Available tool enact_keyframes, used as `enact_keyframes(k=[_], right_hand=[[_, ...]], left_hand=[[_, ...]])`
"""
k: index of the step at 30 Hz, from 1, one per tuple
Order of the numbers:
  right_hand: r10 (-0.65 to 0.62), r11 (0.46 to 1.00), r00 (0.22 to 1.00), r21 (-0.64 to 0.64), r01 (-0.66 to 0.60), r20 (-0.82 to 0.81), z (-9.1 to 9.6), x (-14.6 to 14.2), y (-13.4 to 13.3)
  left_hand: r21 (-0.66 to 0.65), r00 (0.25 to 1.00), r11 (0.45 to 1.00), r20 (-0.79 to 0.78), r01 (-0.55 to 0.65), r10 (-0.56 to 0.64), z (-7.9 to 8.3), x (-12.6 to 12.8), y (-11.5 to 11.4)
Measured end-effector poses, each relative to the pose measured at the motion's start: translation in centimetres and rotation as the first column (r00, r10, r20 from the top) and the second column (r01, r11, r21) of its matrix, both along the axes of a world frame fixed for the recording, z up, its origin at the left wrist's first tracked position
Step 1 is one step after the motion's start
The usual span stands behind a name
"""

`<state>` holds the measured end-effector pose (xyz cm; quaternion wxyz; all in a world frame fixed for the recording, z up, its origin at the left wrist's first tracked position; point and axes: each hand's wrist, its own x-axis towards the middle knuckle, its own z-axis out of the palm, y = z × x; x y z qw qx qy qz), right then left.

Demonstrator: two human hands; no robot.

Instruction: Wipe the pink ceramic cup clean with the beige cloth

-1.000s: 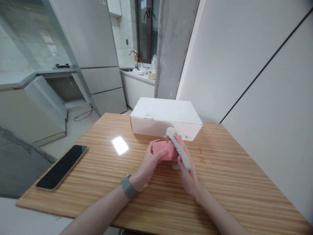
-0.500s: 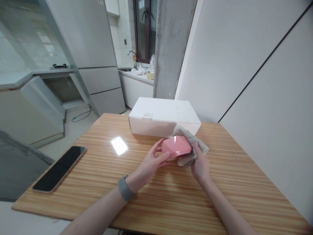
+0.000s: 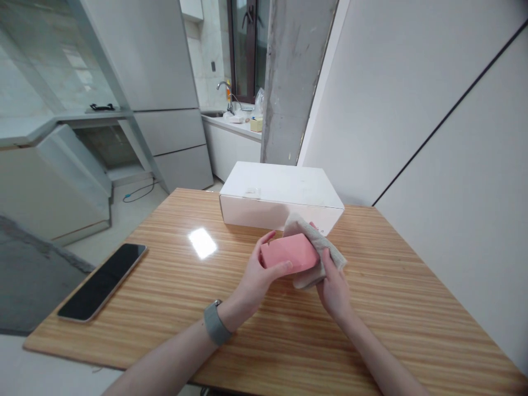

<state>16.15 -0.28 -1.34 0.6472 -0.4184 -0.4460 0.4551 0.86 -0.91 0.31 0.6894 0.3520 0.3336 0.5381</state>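
Note:
A small pink box-shaped object [image 3: 291, 252] with rounded corners is held above the table, its exact kind unclear. My left hand [image 3: 259, 270] grips its left end, thumb across the near face and fingers behind. A folded light grey cloth [image 3: 317, 242] covers the object's right end. My right hand [image 3: 333, 283] is closed on the cloth, thumb on top, pressing it against the pink object; some of its fingers are hidden behind the cloth. A grey band circles my left wrist.
A closed white cardboard box [image 3: 280, 190] stands just beyond my hands on the wood-grain table [image 3: 173, 297]. At the table's left edge lies a dark-screened phone [image 3: 103, 281]. A white wall [image 3: 445, 181] rises along the right side.
The pink object has turned in my left hand, showing a different, flatter face. Both hands have shifted slightly left, and the cloth still sits against its right end.

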Motion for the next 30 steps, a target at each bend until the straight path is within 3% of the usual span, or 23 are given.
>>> enact_keyframes(k=[2,5,8,11,16,20,24,28,30], right_hand=[[0.007,0.996,0.985,0.092,-0.023,0.175,0.0,0.2,-0.5],[0.018,0.96,0.893,0.241,-0.141,0.45,0.2,0.6,-1.1],[0.012,0.919,0.807,0.311,-0.241,0.59,0.0,0.6,-1.2],[0.016,0.948,0.862,0.268,-0.174,0.506,-0.7,0.0,-0.9],[-0.096,0.995,0.972,0.061,0.084,0.216,-1.1,-0.1,-0.2],[-0.248,0.965,0.968,-0.081,0.25,0.032,-0.6,0.5,0.4],[-0.178,0.983,0.966,-0.088,0.164,-0.187,0.2,-0.3,-0.1],[-0.09,0.995,0.972,-0.05,0.081,-0.216,0.9,-1.4,-1.3],[-0.069,0.997,0.984,-0.054,0.061,-0.167,0.9,-1.4,-1.5]], left_hand=[[0.027,0.993,0.998,-0.105,-0.048,0.051,0.0,0.0,0.1],[0.042,0.982,0.997,-0.171,-0.071,0.078,-0.1,0.2,0.0],[0.044,0.969,0.995,-0.227,-0.091,0.099,-0.1,0.2,0.1],[0.0,0.964,0.996,-0.252,-0.091,0.088,0.0,-0.1,0.4],[-0.139,0.995,0.99,-0.09,0.026,-0.039,0.6,-0.6,0.7],[-0.031,0.992,0.999,-0.129,-0.008,0.004,0.7,-0.5,0.4],[0.077,0.993,0.993,-0.079,-0.084,0.09,0.5,-0.4,0.4],[0.1,0.985,0.991,0.136,0.094,-0.107,0.5,-0.6,0.2],[0.098,0.977,0.985,0.147,0.14,-0.153,0.4,-0.7,0.1]])
